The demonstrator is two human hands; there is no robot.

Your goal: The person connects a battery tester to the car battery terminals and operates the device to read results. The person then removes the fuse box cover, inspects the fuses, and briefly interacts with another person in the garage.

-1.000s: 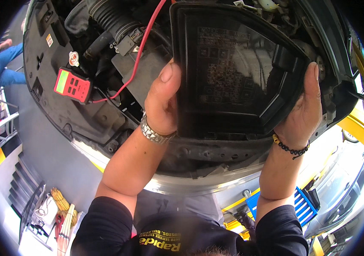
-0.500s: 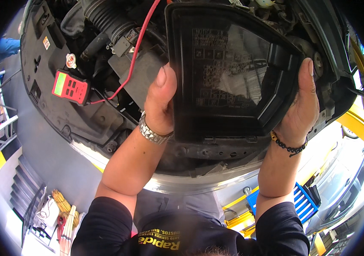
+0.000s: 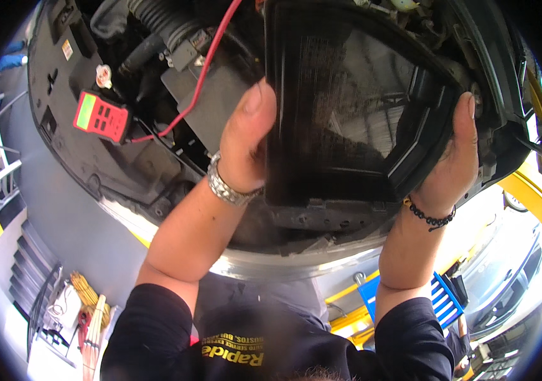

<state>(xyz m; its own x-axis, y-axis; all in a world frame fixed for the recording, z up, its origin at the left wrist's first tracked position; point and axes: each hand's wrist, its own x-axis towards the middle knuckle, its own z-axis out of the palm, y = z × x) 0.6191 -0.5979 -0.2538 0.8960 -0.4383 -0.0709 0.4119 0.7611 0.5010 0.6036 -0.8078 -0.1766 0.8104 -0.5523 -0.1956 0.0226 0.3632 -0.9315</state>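
Observation:
Between my two hands is a black plastic fuse box cover [image 3: 328,120], its inner face with a diagram turned up toward me. Light glares across that face and blurs the print. My left hand [image 3: 250,136], below which a metal watch sits on the wrist, grips the cover's left edge with the thumb up. On the opposite side my right hand [image 3: 452,159], with a dark beaded bracelet at the wrist, holds the slanted right edge. The fingers of both hands are mostly hidden under the cover. It is held above the car's open engine bay.
A red handheld tester [image 3: 101,117] with a lit screen lies on the front panel at left, its red cable [image 3: 202,76] running up across the bay. Beyond the front bumper [image 3: 296,267] stand a blue slatted cart [image 3: 442,301] and, at far left, dark steps [image 3: 29,267].
The cover has shifted slightly right relative to my view, and its tilt has changed, so the diagram reads less clearly. Both hands keep their hold. A person has come into view at lower right.

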